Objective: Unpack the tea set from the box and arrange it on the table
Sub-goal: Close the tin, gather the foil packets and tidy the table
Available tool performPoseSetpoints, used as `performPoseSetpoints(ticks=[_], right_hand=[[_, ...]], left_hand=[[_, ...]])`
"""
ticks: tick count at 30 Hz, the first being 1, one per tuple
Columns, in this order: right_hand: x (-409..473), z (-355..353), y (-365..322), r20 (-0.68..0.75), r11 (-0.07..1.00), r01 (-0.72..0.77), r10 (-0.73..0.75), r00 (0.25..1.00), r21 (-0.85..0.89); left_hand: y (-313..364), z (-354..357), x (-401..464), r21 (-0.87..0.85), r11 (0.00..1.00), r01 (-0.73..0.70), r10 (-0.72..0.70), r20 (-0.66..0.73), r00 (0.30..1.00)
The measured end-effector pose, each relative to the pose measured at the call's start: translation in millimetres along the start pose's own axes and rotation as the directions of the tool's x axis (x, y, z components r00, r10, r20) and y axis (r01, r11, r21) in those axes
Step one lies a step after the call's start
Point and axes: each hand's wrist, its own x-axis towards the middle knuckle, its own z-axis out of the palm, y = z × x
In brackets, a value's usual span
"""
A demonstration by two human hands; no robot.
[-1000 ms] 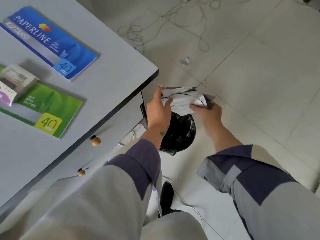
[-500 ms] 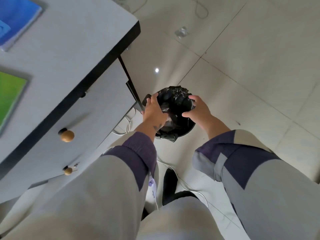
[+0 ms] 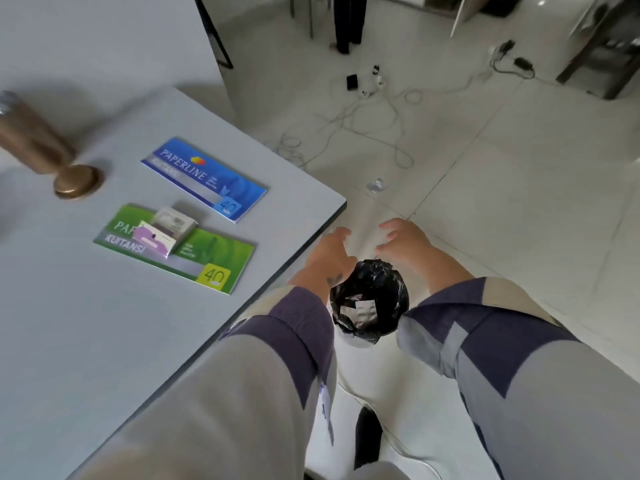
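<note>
Tea set and box: neither in view. Both hands, left hand [image 3: 329, 252] and right hand [image 3: 407, 239], hover open and empty at twelve o'clock of the lined bin [image 3: 369, 299] holding discarded wrapping [image 3: 358, 309]. Likely next: return to the table [image 3: 86, 323] at nine o'clock.

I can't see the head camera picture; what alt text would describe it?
Two empty, open hands, left and right, hover above a small bin lined with a black bag, crumpled paper inside, on a tiled floor. To the left, a grey table holds a blue booklet, a green booklet and a brass object.
</note>
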Motion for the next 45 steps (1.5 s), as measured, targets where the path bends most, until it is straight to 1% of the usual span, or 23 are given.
performPoseSetpoints(ticks=[3, 5, 7, 10, 15, 19, 22, 25, 28, 30, 33, 36, 38, 41, 43, 45], right_hand=[[-25.6, -15.4, -47.4, -0.003, 0.998, 0.053, -0.053, 0.999, -0.034], [-41.7, -17.2, -79.7, 0.003, 0.99, 0.111, -0.111, 0.994, -0.084], [-57.4, -9.8, -110.9, 0.004, 0.982, 0.167, -0.167, 0.986, -0.085], [-72.2, 15.7, -150.9, 0.047, 0.973, 0.229, -0.227, 0.973, -0.04], [-84.3, 77.6, -200.6, 0.173, 0.924, 0.365, -0.343, 0.923, -0.113], [-74.7, 122.7, -225.9, 0.299, 0.889, 0.437, -0.384, 0.873, -0.133], [-55.6, 145.3, -241.8, 0.341, 0.852, 0.488, -0.409, 0.846, -0.189], [-31.4, 163.2, -256.8, 0.331, 0.811, 0.523, -0.434, 0.838, -0.261], [-7.4, 178.6, -270.8, 0.255, 0.784, 0.523, -0.459, 0.851, -0.334], [6.7, 188.2, -277.5, 0.215, 0.804, 0.477, -0.426, 0.879, -0.355], [19.8, 201.6, -282.7, 0.225, 0.835, 0.407, -0.344, 0.912, -0.371], [22.3, 215.1, -290.2, 0.193, 0.831, 0.407, -0.359, 0.913, -0.379], [21.9, 223.2, -298.2, 0.206, 0.852, 0.361, -0.303, 0.93, -0.379], [25.9, 225.8, -312.1, 0.259, 0.863, 0.272, -0.172, 0.95, -0.425], [28.3, 225.4, -318.3, 0.305, 0.841, 0.254, -0.112, 0.946, -0.478], [27.2, 225.4, -320.3, 0.307, 0.814, 0.24, -0.081, 0.948, -0.529]], left_hand=[[8.8, -42.9, -33.7, -0.029, 0.999, -0.042, 0.039, -0.076, 0.996], [5.7, -71.5, -54.2, -0.049, 0.998, -0.029, 0.021, -0.143, 0.989], [-5.6, -99.1, -74.7, -0.048, 0.999, -0.005, -0.005, -0.209, 0.978], [-34.4, -133.1, -101.7, -0.081, 0.995, 0.054, -0.076, -0.295, 0.952], [-99.6, -165.9, -134.1, -0.157, 0.965, 0.211, -0.257, -0.396, 0.881], [-147.0, -175.0, -146.5, -0.194, 0.923, 0.332, -0.384, -0.419, 0.823], [-171.2, -179.5, -142.3, -0.214, 0.887, 0.408, -0.461, -0.414, 0.785], [-185.8, -183.7, -127.7, -0.221, 0.85, 0.479, -0.527, -0.384, 0.758], [-197.5, -186.5, -106.8, -0.207, 0.823, 0.529, -0.567, -0.364, 0.739], [-204.3, -184.9, -94.0, -0.183, 0.813, 0.553, -0.578, -0.363, 0.731], [-209.6, -177.5, -82.6, -0.098, 0.817, 0.568, -0.56, -0.368, 0.742], [-211.1, -174.1, -79.8, -0.048, 0.815, 0.577, -0.551, -0.371, 0.748], [-210.8, -174.9, -80.4, -0.022, 0.808, 0.589, -0.556, -0.358, 0.75], [-212.1, -173.8, -79.3, 0.004, 0.794, 0.608, -0.569, -0.346, 0.746], [-213.4, -172.5, -78.4, 0.022, 0.788, 0.615, -0.574, -0.336, 0.747], [-213.8, -172.4, -78.3, 0.026, 0.789, 0.614, -0.574, -0.323, 0.752]])
